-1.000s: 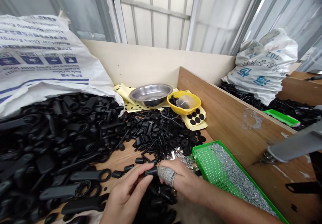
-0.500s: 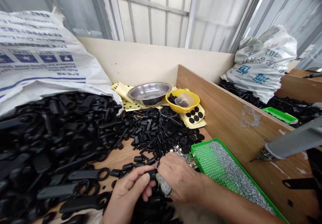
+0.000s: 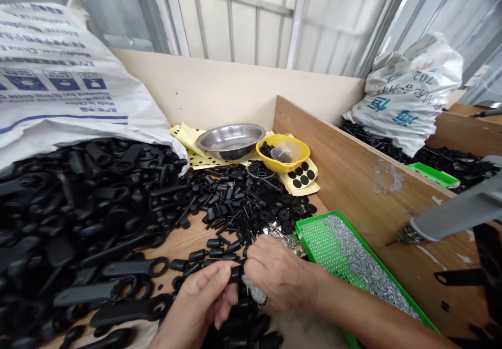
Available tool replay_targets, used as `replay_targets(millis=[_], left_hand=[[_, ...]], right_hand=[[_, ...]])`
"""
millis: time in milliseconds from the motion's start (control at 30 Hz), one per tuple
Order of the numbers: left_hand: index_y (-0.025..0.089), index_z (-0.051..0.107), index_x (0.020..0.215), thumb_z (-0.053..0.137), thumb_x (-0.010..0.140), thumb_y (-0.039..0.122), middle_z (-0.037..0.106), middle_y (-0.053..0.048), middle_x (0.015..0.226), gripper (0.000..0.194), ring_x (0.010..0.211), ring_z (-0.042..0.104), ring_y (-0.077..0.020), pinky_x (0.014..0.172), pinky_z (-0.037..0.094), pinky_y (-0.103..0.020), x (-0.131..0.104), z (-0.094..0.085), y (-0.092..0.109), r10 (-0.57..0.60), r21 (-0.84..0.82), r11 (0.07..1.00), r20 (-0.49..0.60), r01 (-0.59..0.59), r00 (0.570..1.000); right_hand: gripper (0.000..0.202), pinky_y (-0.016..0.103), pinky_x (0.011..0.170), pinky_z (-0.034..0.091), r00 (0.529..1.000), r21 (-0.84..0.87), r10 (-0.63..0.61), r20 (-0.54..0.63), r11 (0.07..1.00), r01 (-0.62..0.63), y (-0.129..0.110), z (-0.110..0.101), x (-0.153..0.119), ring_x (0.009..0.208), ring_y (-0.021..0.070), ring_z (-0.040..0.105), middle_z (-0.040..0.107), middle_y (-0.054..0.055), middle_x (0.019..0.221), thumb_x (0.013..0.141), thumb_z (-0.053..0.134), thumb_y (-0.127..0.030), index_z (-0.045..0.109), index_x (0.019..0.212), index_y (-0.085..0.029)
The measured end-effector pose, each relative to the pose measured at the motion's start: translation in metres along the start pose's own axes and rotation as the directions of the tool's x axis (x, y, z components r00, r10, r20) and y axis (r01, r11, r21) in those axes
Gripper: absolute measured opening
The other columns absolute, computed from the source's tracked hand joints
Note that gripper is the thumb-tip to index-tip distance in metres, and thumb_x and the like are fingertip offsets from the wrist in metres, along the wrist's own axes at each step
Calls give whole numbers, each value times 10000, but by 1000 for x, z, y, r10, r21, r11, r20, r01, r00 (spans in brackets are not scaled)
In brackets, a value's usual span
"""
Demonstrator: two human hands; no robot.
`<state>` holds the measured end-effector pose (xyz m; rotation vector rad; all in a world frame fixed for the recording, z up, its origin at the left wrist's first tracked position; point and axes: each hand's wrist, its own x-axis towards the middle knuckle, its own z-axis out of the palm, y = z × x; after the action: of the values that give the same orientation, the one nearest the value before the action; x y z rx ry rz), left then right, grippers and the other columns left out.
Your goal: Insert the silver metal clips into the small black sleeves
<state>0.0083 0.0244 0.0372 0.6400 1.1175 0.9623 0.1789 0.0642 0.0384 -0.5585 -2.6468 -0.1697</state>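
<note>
My left hand (image 3: 202,299) pinches a small black plastic cylinder (image 3: 235,274) between thumb and fingers. Pressed up against its far end, my right hand (image 3: 278,273) is closed in a fist; what its fingers grip is hidden. A grey, rough-textured wrapped piece (image 3: 254,290) shows below the right fingers; whether it is a wrapped finger or a held item, I cannot tell. Similar black cylinders (image 3: 197,255) lie just beyond both hands. Below the hands is a dark heap of black parts (image 3: 243,333).
On the left, black handle-like parts (image 3: 94,291) spill from a white sack (image 3: 78,77). A steel bowl (image 3: 231,139) and a yellow basket (image 3: 301,155) stand at the back. To the right are a green tray (image 3: 304,234) of small metal pieces, a wooden divider (image 3: 329,150) and a grey power screwdriver (image 3: 451,218).
The view has shifted slightly, so the surroundings sit a little higher and to the left. Both hands stay together at the black cylinder, with the left fingers slightly moved.
</note>
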Motion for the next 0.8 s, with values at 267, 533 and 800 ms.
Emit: replay_targets(millis=[267, 533, 800], left_hand=[[144, 703, 800, 750, 601, 451, 624, 21, 487, 368, 416, 468, -65, 400, 343, -145, -2, 0, -4, 177, 128, 978, -74, -167, 981], [182, 693, 862, 725, 652, 395, 644, 27, 518, 301, 499, 532, -114, 471, 432, -171, -5, -8, -8, 292, 218, 941, -124, -261, 948], [278, 722, 893, 671, 706, 298, 718, 24, 669, 194, 613, 648, -176, 606, 511, -205, -7, -25, -4, 570, 612, 620, 79, -491, 818]], right_hand=[[119, 292, 636, 398, 969, 340, 242, 42, 909, -242, -11, 9, -1, 667, 178, 468, 539, 65, 735, 783, 367, -203, 477, 798, -161], [89, 265, 628, 406, 918, 498, 393, 56, 785, -367, -26, 4, 5, 634, 155, 468, 523, 39, 697, 783, 345, -169, 422, 742, -186], [175, 222, 588, 339, 835, 659, 502, 226, 552, -511, -28, -15, 9, 606, 108, 413, 437, -20, 645, 829, 328, -165, 332, 658, -197]])
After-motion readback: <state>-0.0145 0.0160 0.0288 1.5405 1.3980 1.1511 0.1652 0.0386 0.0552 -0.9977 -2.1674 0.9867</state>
